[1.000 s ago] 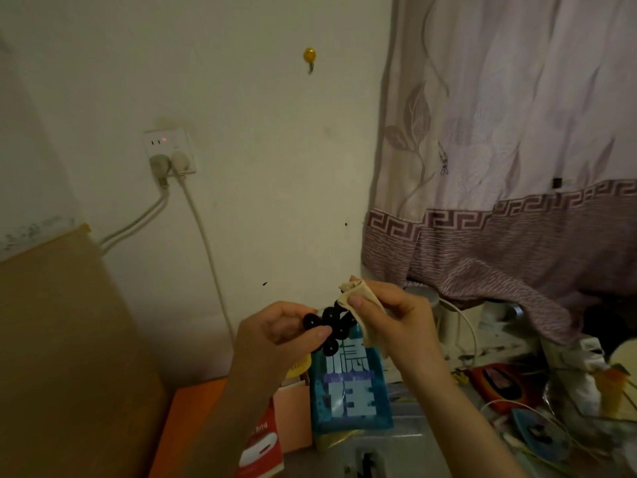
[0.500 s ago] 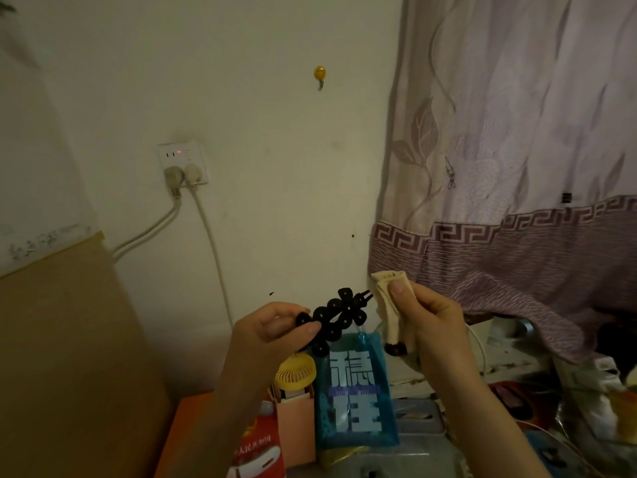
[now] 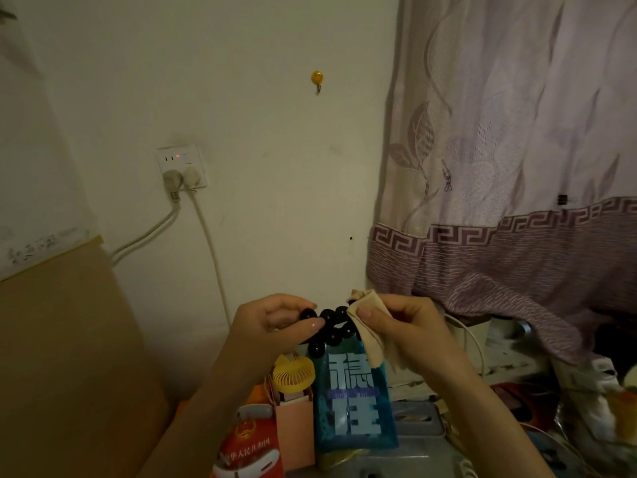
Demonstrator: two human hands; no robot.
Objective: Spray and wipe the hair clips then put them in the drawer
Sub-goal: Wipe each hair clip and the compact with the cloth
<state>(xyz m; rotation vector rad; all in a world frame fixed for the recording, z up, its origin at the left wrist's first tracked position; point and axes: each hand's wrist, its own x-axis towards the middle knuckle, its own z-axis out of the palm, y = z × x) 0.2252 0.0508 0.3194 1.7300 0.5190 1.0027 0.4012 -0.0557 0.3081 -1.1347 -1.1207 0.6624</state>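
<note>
A black hair clip made of round petal shapes is held up in front of the wall. My left hand pinches its left end between thumb and fingers. My right hand grips a beige cloth and presses it around the clip's right end, hiding that part. No spray bottle or drawer shows in this view.
Below the hands stand a blue packet with large characters, a yellow mini fan in a pink box, and a red booklet. A wall socket with two cables is left; a purple curtain hangs right over a cluttered desk.
Half a second ago the cloth was held apart from the clip. My right hand has moved left and now wraps the cloth over the clip's right end.
</note>
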